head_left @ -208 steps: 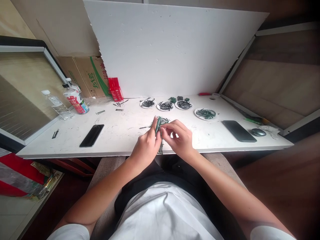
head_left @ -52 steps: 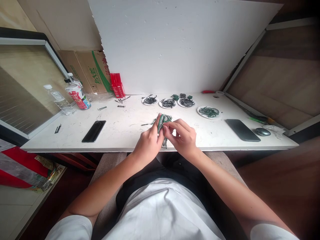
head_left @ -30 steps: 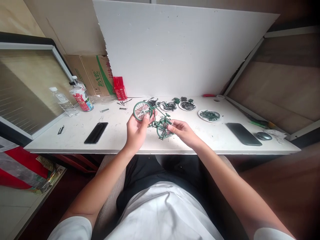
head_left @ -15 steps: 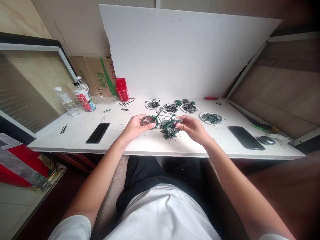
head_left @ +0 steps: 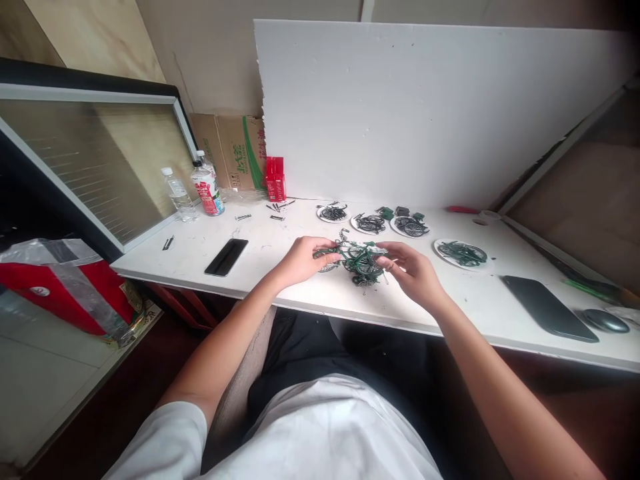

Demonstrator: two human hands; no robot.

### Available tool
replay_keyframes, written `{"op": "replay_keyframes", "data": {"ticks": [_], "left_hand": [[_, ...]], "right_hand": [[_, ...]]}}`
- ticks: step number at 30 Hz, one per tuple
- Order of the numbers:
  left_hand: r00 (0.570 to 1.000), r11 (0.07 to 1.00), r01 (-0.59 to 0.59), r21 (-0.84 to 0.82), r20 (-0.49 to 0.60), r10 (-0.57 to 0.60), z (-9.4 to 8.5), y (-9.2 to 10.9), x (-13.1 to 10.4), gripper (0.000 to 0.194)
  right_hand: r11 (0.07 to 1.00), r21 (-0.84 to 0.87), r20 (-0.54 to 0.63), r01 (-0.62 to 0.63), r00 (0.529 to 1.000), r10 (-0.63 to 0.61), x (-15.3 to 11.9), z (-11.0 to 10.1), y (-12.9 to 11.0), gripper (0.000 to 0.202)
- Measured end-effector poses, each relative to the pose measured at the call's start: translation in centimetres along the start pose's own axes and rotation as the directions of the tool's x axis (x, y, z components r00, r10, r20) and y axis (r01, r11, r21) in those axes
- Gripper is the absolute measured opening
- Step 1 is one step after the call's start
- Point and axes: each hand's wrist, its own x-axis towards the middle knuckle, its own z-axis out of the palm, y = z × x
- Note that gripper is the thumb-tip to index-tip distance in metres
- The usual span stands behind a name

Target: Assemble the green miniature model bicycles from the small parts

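A small green model bicycle is held between my two hands above the white table. My left hand pinches it at the left wheel, with the thumb in front and the fingers behind. On the right, my right hand grips the other wheel end between thumb and fingers. More green parts show at the bicycle's lower right, overlapping it; I cannot tell whether they are joined to it. Behind, small plates hold dark parts and black wheels. A plate at the right carries green frame parts.
A phone lies at the left. Bottles, a carton and a red box stand at the back left. At the right are a dark flat device and a mouse. A white board rises behind.
The view has turned left, so the table's things sit further right in the picture. The bicycle has tilted and looks lower between my hands, which both still hold it.
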Motion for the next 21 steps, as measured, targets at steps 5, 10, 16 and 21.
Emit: {"op": "replay_keyframes", "data": {"ticks": [5, 10, 16, 21], "left_hand": [[0.988, 0.999, -0.013, 0.045, -0.152, 0.02, -3.7, -1.9, 0.7, 0.039], [0.895, 0.988, 0.01, 0.154, -0.442, 0.06, -11.9, -5.1, -0.3, 0.033], [0.66, 0.942, 0.298, 0.153, -0.746, -0.088, -25.2, -9.0, -6.0, 0.018], [0.51, 0.862, 0.47, 0.187, -0.855, -0.093, -34.8, -12.3, -11.9, 0.017]], "right_hand": [[0.998, -0.011, -0.118, -0.059, 0.991, 0.057, 0.2, 0.4, 1.8, 0.058], [0.995, -0.076, -0.134, -0.063, 0.99, 0.053, 0.1, 0.5, 3.1, 0.053], [0.987, -0.127, -0.148, -0.1, 0.986, 0.08, 0.1, 0.3, 3.3, 0.048], [0.981, -0.143, -0.15, -0.135, 0.982, 0.113, 0.1, 0.4, 3.7, 0.046]]}}
